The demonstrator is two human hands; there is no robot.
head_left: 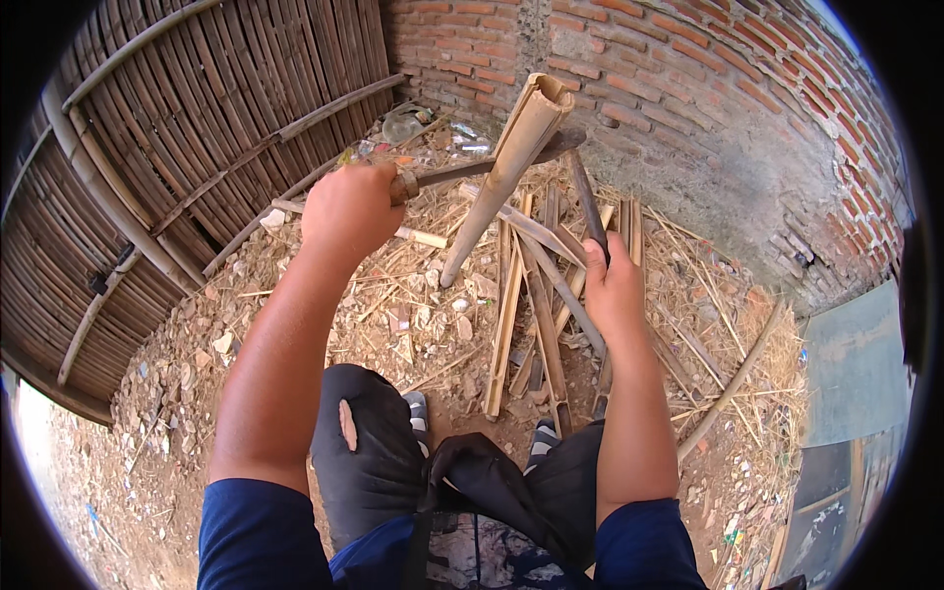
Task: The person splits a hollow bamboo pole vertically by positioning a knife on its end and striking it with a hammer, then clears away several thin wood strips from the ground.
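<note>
My left hand is wrapped around the wooden handle of a machete. Its long dark blade runs to the right and crosses a tilted bamboo piece. The bamboo hides part of the blade, which looks lodged in it; the blade's tip sticks out on the far side. Jagged and split at its top, the bamboo stands with its narrow lower end down at the ground. My right hand grips a dark stick, thumb along it. The stick's upper end is just below the blade's tip; whether they touch I cannot tell.
Several split bamboo strips lie piled ahead of my feet. Rubble, straw and litter cover the ground. A bamboo-slat wall rises at the left, a brick wall behind and right. A bluish sheet panel stands at the right.
</note>
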